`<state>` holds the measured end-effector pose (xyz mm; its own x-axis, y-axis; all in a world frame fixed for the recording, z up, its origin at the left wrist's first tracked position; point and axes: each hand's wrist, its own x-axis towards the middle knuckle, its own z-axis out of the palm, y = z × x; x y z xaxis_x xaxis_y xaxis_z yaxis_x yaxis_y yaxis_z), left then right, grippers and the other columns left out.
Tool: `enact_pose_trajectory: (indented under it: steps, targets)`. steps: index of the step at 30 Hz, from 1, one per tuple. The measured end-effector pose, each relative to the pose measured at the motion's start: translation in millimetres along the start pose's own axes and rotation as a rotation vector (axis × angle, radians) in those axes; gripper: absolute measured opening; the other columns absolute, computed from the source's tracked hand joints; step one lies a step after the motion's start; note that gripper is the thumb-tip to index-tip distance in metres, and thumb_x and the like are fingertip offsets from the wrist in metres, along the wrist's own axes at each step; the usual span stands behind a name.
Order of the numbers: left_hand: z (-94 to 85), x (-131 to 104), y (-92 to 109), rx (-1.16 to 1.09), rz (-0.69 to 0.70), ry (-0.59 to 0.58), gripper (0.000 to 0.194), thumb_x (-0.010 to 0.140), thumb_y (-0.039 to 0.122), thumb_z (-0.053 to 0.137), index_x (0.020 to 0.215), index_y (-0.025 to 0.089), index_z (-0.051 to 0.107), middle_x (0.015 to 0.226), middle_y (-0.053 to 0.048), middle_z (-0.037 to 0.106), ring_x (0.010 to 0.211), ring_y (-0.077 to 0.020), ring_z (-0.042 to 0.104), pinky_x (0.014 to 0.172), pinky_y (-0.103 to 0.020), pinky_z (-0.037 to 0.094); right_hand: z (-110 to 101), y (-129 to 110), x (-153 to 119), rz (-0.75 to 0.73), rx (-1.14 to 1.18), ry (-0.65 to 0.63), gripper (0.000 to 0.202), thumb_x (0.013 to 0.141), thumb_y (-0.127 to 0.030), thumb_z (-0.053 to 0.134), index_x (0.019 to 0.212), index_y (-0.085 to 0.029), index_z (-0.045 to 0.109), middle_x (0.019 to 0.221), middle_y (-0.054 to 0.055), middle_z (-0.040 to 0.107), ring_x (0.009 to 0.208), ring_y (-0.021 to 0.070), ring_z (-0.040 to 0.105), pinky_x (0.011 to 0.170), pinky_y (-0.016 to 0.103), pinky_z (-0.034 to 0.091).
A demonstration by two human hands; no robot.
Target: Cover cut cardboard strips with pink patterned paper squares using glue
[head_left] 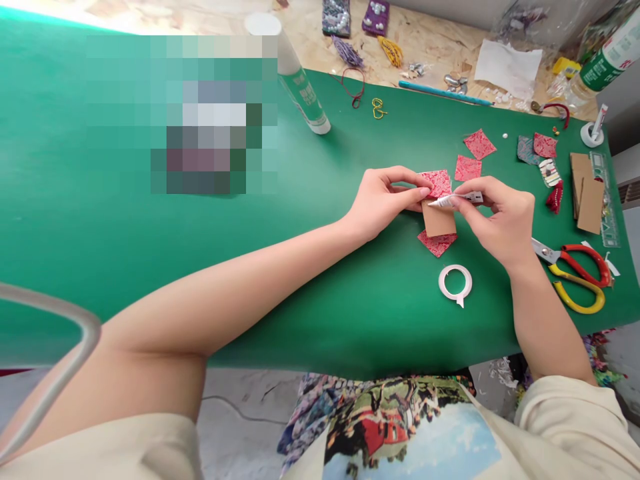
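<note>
My left hand point(393, 197) pinches a red patterned fabric piece point(437, 182) at the top of a brown cardboard piece point(440, 221). In my right hand point(493, 210) is a small white glue tube point(467, 199), its pointed nozzle lying over the cardboard's upper edge. I cannot tell whether the nozzle touches it. Under the lower end of the cardboard, another red patterned fabric piece point(438, 245) sticks out. A roll of white tape point(455, 285) lies just below on the green table surface point(300, 287).
Scissors point(575, 270) with red and yellow handles lie right of my right hand. Beyond it are red fabric squares point(469, 168), cardboard strips point(590, 203) and a clear ruler point(607, 223). A glue stick point(310, 100) stands at the back; a pixelated patch hides the upper left.
</note>
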<state>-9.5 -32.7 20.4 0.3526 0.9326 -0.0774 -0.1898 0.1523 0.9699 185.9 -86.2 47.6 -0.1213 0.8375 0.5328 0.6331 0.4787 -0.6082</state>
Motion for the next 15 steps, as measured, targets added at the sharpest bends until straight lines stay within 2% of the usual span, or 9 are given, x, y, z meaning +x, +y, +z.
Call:
enact_pose_trajectory:
  steps: [8, 15]
  targets:
    - [0.8, 0.2, 0.0, 0.022, -0.013, 0.017, 0.026, 0.067, 0.034, 0.091, 0.079, 0.016, 0.077, 0.088, -0.005, 0.076, 0.082, -0.0196, 0.075, 0.081, -0.036, 0.067, -6.2, -1.1, 1.8, 0.083, -0.093, -0.007, 0.002, 0.085, -0.023, 0.07, 0.084, -0.024, 0.071, 0.081, 0.0, 0.077, 0.068, 0.017, 0.071, 0.065, 0.031, 0.058]
    - [0.8, 0.2, -0.1, 0.019, -0.02, 0.02, 0.024, 0.067, 0.033, 0.09, 0.078, 0.015, 0.077, 0.089, -0.005, 0.076, 0.083, -0.0196, 0.075, 0.081, -0.035, 0.067, -10.8, -2.6, 3.0, 0.109, -0.082, 0.008, 0.004, 0.083, -0.022, 0.072, 0.081, -0.024, 0.07, 0.077, -0.001, 0.074, 0.065, 0.0162, 0.067, 0.063, 0.03, 0.056]
